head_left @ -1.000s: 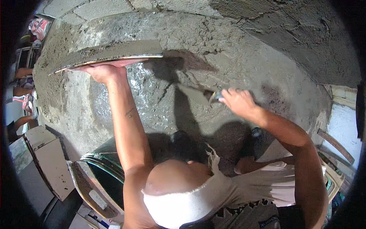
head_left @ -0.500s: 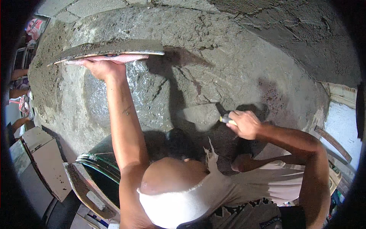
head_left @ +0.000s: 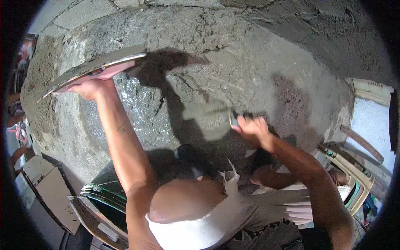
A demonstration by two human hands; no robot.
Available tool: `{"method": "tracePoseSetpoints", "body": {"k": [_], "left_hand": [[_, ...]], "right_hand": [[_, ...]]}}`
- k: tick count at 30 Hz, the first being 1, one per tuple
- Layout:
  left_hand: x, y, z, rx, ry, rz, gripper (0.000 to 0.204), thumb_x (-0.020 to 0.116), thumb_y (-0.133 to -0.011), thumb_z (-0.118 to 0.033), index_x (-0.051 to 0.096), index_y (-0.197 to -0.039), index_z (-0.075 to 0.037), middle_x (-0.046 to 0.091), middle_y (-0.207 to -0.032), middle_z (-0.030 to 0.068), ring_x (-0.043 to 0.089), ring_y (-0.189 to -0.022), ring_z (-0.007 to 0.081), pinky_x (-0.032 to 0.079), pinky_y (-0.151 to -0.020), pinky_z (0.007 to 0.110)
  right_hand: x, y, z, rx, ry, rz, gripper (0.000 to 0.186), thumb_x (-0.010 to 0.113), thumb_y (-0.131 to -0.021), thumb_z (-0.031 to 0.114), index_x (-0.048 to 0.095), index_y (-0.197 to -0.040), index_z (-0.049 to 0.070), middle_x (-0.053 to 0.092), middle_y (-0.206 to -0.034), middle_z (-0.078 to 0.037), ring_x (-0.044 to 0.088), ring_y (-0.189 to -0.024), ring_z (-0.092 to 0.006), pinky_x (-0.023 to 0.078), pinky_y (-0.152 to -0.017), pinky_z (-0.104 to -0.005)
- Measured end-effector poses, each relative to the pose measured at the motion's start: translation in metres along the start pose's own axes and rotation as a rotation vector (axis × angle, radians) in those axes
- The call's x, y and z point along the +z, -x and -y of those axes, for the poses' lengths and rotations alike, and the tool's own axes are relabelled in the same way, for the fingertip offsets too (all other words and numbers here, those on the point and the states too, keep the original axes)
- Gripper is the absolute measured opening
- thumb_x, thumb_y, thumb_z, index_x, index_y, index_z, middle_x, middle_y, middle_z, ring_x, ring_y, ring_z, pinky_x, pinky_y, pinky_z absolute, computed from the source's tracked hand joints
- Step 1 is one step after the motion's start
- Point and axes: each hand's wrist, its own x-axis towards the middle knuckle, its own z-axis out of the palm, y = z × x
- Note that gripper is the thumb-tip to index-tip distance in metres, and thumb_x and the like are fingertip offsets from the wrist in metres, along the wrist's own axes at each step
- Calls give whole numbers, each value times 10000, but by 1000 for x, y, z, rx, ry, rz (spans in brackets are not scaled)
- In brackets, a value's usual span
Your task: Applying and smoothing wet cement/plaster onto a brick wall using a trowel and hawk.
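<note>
Board [head_left: 100,65] has tipped down leftward, left grip [head_left: 93,88] holding it from beneath. Right of it, the right grip [head_left: 254,129] clasps a trowel [head_left: 214,121], seemingly smoothing mortar [head_left: 233,71]; the next stroke likely calls for even pressure.

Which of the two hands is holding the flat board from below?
The left hand, beneath the mortar board; the right hand instead grips a trowel by its handle.

Board [head_left: 104,59] grey on top. Cloth [head_left: 118,68] under it pink. Trowel [head_left: 231,120] grey-bladed, yellow at handle, blurred. Mortar surface [head_left: 258,71] mottled grey, reddish-brown patch [head_left: 289,100]. Garment [head_left: 183,230] white. Bin [head_left: 104,185] dark green. Box [head_left: 56,193] cream, dark specks. Chair [head_left: 363,170] cream-yellow.
</note>
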Motion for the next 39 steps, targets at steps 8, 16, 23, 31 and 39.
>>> {"method": "tracePoseSetpoints", "body": {"k": [8, 16, 23, 31, 39], "left_hand": [[-13, -9, -10, 93, -30, 49, 874, 285, -931, -756, 307, -1503, -96, 462, -1427, 148, 514, -1249, 369, 462, -1049, 588], [7, 13, 0, -28, 6, 51, 744, 156, -1013, -630, 320, -1506, -97, 412, -1495, 134, 472, -1298, 340, 426, -1093, 514], [-9, 8, -5, -59, 43, 66, 661, 212, -1040, -558, 356, -1477, -83, 452, -1449, 131, 514, -1266, 334, 438, -1085, 533], [1, 17, 6, -99, 33, -10, 770, 171, -993, -670, 362, -1481, -105, 449, -1465, 124, 475, -1301, 349, 415, -1096, 540], [-3, 21, 23, -125, 39, -18, 734, 192, -1010, -632, 390, -1464, -91, 462, -1455, 128, 497, -1286, 354, 435, -1085, 547]], "right_hand": [[-39, 32, 38, 76, -155, 48, 447, 489, -971, 528, 510, -959, 82, 670, -688, -163, 670, -622, -391, 502, -560, -535], [-28, -39, 91, 81, -170, -188, 427, 528, -965, 481, 588, -926, 59, 667, -672, -153, 689, -650, -371, 533, -608, -526], [-65, -12, 38, -94, -46, -138, 443, 494, -988, 476, 586, -918, 49, 660, -657, -153, 671, -560, -353, 538, -564, -447], [-41, 23, -109, -205, 247, -82, 441, 557, -932, 524, 587, -934, 84, 618, -627, -121, 640, -547, -311, 498, -505, -434], [-108, -6, -91, -78, 207, -101, 453, 511, -963, 515, 596, -912, 73, 651, -684, -169, 660, -640, -375, 510, -644, -487]]}}
